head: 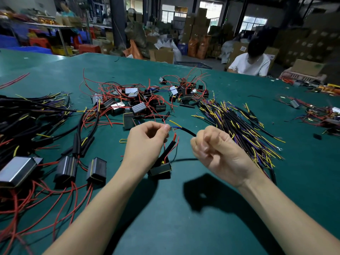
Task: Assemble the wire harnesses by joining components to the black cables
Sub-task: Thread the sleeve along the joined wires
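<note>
Left hand (147, 142) pinches wires | right hand (213, 146) grips black cable (187, 131)

Place: a factory assembly floor joined to a warehouse.
Work surface: a broad desk (184, 208) covered in green matting, large enough for several workers.
Stock on it: heaps of boxed components with red leads (132, 100), a sheaf of black cables (237, 126) with yellow and blue cores, and finished harnesses (36, 129) piled at the left.
Storage: stacked cardboard cartons (200, 24) along the back and right, blue plastic crates (27, 49), filled sacks.
People: a worker in a white shirt (250, 65) seated at the far edge; another stands at a distant bench.
Building: dark pillars, barred windows, dim light.
</note>
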### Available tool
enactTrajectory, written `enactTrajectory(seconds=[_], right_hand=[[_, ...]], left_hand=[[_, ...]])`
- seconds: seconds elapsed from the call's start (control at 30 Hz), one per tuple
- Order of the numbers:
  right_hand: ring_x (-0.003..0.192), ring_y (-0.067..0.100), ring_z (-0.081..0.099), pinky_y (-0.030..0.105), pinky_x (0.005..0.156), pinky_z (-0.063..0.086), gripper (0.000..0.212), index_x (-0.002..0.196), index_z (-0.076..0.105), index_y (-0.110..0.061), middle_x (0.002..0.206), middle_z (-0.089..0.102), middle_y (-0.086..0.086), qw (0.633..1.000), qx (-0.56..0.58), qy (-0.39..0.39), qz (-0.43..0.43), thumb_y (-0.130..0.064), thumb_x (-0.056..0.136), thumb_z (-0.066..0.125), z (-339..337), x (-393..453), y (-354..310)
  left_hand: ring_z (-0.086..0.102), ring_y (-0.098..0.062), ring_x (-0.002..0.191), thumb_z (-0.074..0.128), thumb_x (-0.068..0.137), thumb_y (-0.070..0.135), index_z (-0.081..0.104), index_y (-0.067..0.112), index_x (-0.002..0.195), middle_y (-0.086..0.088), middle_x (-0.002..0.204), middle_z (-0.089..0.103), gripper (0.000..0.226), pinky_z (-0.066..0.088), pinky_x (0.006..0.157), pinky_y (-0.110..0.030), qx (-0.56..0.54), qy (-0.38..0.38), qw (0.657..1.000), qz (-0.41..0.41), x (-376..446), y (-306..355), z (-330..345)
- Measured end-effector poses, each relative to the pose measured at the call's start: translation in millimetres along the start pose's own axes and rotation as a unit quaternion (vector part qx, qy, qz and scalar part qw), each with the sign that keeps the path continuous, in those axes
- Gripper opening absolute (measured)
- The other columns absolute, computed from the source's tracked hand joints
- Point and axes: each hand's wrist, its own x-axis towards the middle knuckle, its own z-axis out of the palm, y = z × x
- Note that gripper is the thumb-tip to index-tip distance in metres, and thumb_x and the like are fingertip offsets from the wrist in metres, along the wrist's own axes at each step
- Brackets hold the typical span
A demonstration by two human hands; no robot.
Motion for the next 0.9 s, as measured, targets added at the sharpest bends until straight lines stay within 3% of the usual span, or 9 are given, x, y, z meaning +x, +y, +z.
enactTrajectory(seconds=[0.13,0.33,0.47,0.6,0.73,0.83,0.9], right_hand=[[0.062,0.008,0.057,0.013,0.057,0.048,0.011,0.079,0.070,-0.014,0.065,0.063,-0.003,0.995,0.057,-0.081,0.026,-0.025,0.081,0.069,0.2,-1.0,1.0],[0.064,0.007,0.056,0.010,0.056,0.043,0.010,0.081,0.069,-0.016,0.069,0.064,-0.004,0.994,0.047,-0.090,0.045,-0.025,0.085,0.066,-6.8,-2.5,1.2],[0.065,0.007,0.055,0.012,0.058,0.042,0.006,0.078,0.069,-0.019,0.069,0.062,-0.003,0.999,-0.010,-0.022,0.045,-0.024,0.081,0.068,-10.0,-3.4,0.3],[0.063,0.007,0.058,0.013,0.054,0.043,0.019,0.088,0.077,-0.015,0.076,0.068,0.001,0.989,-0.070,0.128,0.002,-0.019,0.081,0.059,-13.1,1.3,0.5],[0.061,0.005,0.052,0.013,0.053,0.038,0.016,0.079,0.070,-0.015,0.067,0.064,-0.004,0.948,-0.221,0.223,-0.056,-0.025,0.081,0.057,-18.3,2.1,0.3],[0.067,0.008,0.049,0.019,0.065,0.039,0.008,0.091,0.068,-0.018,0.076,0.061,-0.004,0.887,-0.407,0.214,-0.050,-0.021,0.086,0.064,-16.1,1.9,0.3],[0.059,0.001,0.042,0.013,0.060,0.033,0.014,0.101,0.068,-0.021,0.075,0.056,-0.014,0.855,-0.476,0.203,-0.030,-0.016,0.087,0.066,-14.7,2.4,2.2]], left_hand=[[0.054,0.006,0.054,0.063,0.091,0.020,0.066,0.016,0.076,0.004,0.066,0.065,0.015,0.042,0.058,-0.004,0.002,-0.001,1.000,-0.002,0.1,-0.1,-0.3],[0.054,0.001,0.057,0.064,0.090,0.020,0.066,0.018,0.073,0.004,0.065,0.064,0.016,0.042,0.058,-0.007,0.008,-0.005,1.000,0.003,-1.6,-0.1,0.9],[0.054,-0.002,0.060,0.064,0.089,0.020,0.067,0.017,0.076,0.002,0.066,0.064,0.014,0.042,0.060,-0.010,0.005,-0.011,1.000,0.010,-3.3,1.5,2.7],[0.056,-0.009,0.066,0.065,0.088,0.021,0.070,0.015,0.079,-0.002,0.071,0.068,0.012,0.045,0.068,-0.021,0.017,-0.019,0.999,0.021,-4.7,1.5,3.4],[0.059,-0.005,0.069,0.066,0.088,0.020,0.071,0.015,0.080,0.002,0.074,0.070,0.011,0.045,0.072,-0.017,0.036,-0.032,0.998,0.040,-5.9,0.5,4.3],[0.057,0.001,0.066,0.066,0.087,0.019,0.071,0.017,0.079,0.009,0.072,0.068,0.010,0.041,0.067,-0.010,0.058,-0.037,0.996,0.063,-7.0,-0.4,5.5],[0.056,0.004,0.064,0.066,0.087,0.019,0.071,0.018,0.079,0.010,0.071,0.068,0.009,0.039,0.064,-0.009,0.068,-0.040,0.994,0.080,-7.5,-1.0,6.0]])
